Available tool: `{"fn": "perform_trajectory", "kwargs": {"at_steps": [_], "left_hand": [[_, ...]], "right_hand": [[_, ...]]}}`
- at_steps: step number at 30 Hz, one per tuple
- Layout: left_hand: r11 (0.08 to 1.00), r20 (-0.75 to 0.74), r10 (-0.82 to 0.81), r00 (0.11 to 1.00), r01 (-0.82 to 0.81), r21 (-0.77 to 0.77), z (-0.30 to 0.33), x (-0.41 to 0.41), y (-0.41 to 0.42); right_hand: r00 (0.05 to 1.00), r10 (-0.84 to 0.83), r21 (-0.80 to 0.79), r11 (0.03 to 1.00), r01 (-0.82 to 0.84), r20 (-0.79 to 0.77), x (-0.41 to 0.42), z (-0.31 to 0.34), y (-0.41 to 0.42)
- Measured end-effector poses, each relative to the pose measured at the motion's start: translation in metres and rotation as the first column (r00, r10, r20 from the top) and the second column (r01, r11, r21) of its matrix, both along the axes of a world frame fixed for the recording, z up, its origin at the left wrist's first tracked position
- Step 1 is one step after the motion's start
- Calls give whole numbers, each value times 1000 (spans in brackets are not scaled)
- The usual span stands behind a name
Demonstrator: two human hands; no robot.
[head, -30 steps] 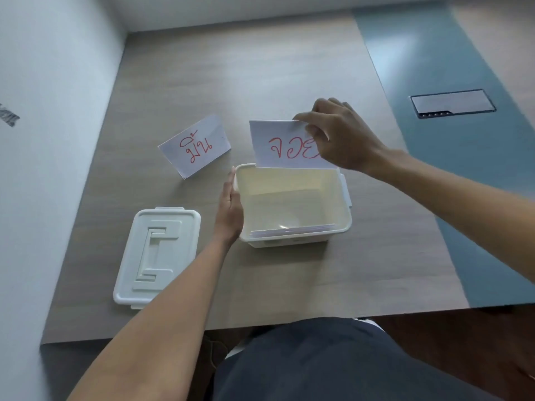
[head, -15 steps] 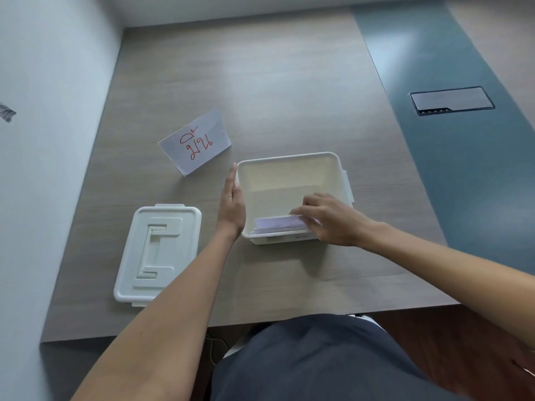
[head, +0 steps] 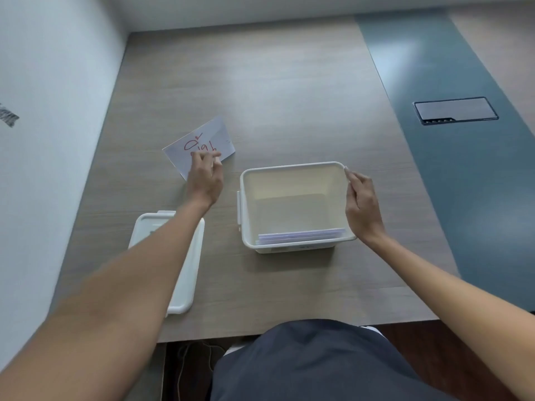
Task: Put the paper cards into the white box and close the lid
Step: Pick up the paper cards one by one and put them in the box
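The open white box (head: 292, 167) stands mid-table. Several paper cards (head: 301, 235) lean on edge against its near wall inside. One more paper card (head: 210, 137) with red writing lies on the table to the box's left. My left hand (head: 204, 180) reaches over this card's near edge, its fingertips pinching the card. My right hand (head: 362, 206) lies along the box's right wall, with fingers on the rim near the far right corner. The white lid (head: 188, 267) lies flat at the near left, partly hidden under my left forearm.
A white wall runs along the table's left side. A blue-grey strip (head: 451, 175) with a dark cable hatch (head: 456, 110) crosses the table on the right. My dark-clothed lap (head: 312, 363) is at the table's near edge.
My right hand dropped its card into the box, then moved to the box's right rim. My left hand left the box's left side and reached up to the card on the table.
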State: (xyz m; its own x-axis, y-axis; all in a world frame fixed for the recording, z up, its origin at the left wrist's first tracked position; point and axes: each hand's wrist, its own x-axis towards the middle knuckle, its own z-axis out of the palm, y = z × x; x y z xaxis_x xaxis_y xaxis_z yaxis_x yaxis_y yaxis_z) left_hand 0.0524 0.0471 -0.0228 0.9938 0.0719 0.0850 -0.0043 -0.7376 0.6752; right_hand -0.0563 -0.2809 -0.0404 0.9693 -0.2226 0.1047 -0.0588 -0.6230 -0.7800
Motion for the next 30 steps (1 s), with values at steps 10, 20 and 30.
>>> {"fn": "perform_trajectory", "kwargs": {"at_steps": [10, 20, 30], "left_hand": [[837, -187, 18, 982, 88, 540, -10, 81, 55], [864, -194, -53, 980, 143, 483, -2, 104, 48], [901, -158, -111, 981, 166, 400, 69, 95, 0]], "right_hand": [[985, -44, 192, 978, 76, -166, -1, -1, -2], [980, -57, 271, 956, 108, -190, 0, -5, -3], [983, -46, 292, 951, 98, -180, -1, -3, -2]]}}
